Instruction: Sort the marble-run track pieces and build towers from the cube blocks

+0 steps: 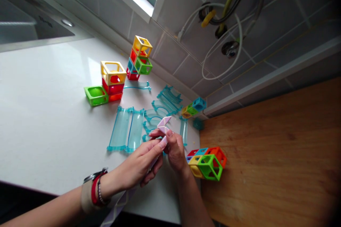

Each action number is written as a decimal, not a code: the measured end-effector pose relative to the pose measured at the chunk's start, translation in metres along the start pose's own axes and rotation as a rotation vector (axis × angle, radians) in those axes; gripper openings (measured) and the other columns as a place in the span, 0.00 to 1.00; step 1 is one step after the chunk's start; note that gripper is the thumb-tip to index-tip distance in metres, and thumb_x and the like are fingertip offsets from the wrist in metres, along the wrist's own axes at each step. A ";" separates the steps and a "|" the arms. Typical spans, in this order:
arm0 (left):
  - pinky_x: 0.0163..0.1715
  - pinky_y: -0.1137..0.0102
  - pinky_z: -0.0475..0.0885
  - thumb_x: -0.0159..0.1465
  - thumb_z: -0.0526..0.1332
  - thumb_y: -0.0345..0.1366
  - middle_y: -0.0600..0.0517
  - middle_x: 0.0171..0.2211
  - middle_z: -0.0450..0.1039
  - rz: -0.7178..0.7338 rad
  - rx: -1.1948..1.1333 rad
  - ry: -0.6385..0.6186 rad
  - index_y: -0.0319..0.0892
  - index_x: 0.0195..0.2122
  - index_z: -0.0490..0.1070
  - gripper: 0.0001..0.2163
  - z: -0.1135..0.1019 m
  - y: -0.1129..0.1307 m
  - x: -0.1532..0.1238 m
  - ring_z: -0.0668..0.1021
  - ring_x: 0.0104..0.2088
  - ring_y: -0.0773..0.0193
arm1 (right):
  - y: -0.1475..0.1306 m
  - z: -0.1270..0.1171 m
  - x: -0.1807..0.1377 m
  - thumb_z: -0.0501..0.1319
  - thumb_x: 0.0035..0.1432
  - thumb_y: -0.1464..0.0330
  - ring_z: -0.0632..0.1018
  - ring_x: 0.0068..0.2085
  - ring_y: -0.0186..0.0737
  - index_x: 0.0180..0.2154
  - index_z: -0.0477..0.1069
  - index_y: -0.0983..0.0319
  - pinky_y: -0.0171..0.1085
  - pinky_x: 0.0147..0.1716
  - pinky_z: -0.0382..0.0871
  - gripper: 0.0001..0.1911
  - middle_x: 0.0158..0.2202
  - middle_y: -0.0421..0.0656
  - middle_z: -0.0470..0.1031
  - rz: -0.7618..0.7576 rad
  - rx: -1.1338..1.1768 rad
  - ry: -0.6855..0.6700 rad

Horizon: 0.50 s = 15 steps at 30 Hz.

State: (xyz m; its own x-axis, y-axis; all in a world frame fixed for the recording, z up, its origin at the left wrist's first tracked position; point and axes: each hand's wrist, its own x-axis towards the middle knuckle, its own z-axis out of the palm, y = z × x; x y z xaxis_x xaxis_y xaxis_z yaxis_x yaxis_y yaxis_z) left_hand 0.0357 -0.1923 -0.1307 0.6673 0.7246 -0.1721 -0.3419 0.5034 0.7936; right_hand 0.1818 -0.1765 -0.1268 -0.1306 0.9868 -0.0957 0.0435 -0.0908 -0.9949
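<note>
Both my hands meet over the white counter (pixel 48 113) and pinch a pale pink and white folded strip (pixel 163 125). My left hand (pixel 138 166) grips its lower part, and the strip trails down past my wrist toward the counter's front edge. My right hand (pixel 173 149) pinches the folded tip from the right. Directly behind the hands lie several clear blue track pieces (pixel 128 127).
Stacked coloured cube frames stand at the back: a yellow-red-green stack (pixel 112 83), a taller stack (pixel 141 56) by the tiled wall, a small cluster (pixel 193 108), and another cluster (pixel 207 163) near my right wrist. A wooden surface (pixel 279 156) adjoins on the right. Hoses hang on the wall.
</note>
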 end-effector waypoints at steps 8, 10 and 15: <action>0.08 0.79 0.57 0.71 0.47 0.60 0.55 0.10 0.57 -0.224 -0.305 -0.294 0.40 0.22 0.67 0.31 -0.013 -0.004 -0.004 0.58 0.08 0.73 | -0.004 -0.002 -0.007 0.59 0.66 0.47 0.67 0.23 0.31 0.50 0.80 0.59 0.33 0.23 0.62 0.26 0.42 0.46 0.81 -0.060 0.010 -0.114; 0.07 0.78 0.56 0.71 0.44 0.59 0.55 0.11 0.57 -0.289 -0.415 -0.401 0.40 0.23 0.67 0.31 -0.017 -0.005 -0.005 0.57 0.08 0.72 | -0.005 -0.002 -0.009 0.59 0.64 0.45 0.73 0.28 0.37 0.49 0.81 0.59 0.36 0.28 0.67 0.28 0.42 0.48 0.81 -0.068 0.032 -0.131; 0.05 0.76 0.53 0.72 0.36 0.59 0.54 0.11 0.57 -0.420 -0.526 -0.570 0.41 0.23 0.68 0.35 -0.023 0.002 -0.005 0.56 0.08 0.70 | -0.003 -0.003 -0.011 0.56 0.61 0.37 0.67 0.24 0.35 0.50 0.80 0.60 0.38 0.31 0.69 0.37 0.31 0.44 0.75 -0.107 0.010 -0.141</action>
State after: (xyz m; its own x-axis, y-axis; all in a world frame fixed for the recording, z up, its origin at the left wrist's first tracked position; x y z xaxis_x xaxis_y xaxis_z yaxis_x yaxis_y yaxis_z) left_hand 0.0162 -0.1838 -0.1417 0.9869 0.1563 0.0397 -0.1605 0.9287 0.3344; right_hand 0.1857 -0.1870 -0.1225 -0.2716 0.9624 0.0082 0.0121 0.0120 -0.9999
